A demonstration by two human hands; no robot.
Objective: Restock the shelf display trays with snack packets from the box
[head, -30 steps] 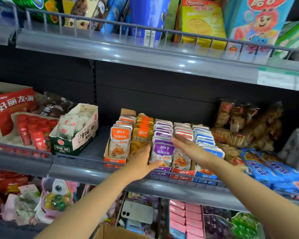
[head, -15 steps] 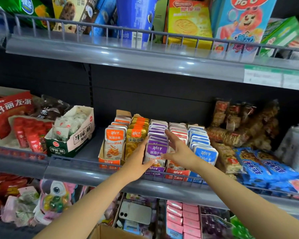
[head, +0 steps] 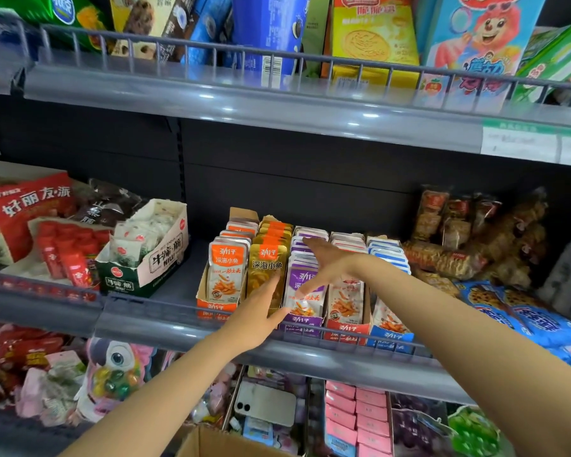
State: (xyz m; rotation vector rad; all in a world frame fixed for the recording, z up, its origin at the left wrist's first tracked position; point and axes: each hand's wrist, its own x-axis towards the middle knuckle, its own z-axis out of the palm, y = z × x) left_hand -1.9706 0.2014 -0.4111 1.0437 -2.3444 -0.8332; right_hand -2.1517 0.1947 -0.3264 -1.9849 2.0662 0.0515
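I see a grey metal shop shelf (head: 178, 324) with a wire front rail, and on it the landmark: a row of five narrow cardboard display trays (head: 305, 324) packed with small upright snack packets in orange, gold, purple (head: 305, 285), red and blue. Left of the trays sits a green-and-white open carton (head: 145, 255); right of them lie brown wrapped bars (head: 475, 232). My left hand (head: 259, 313) rests spread against the front of the gold and purple lanes, gripping nothing, I judge to brace the front packets upright. My right hand (head: 327, 262) lies flat and wide over the purple row, fingers stretched toward the back, likely pressing the stack level and square. Below the trays, at the bottom edge, a brown cardboard box (head: 218, 443) corner shows; its contents are hidden, so I cannot tell how much stock remains
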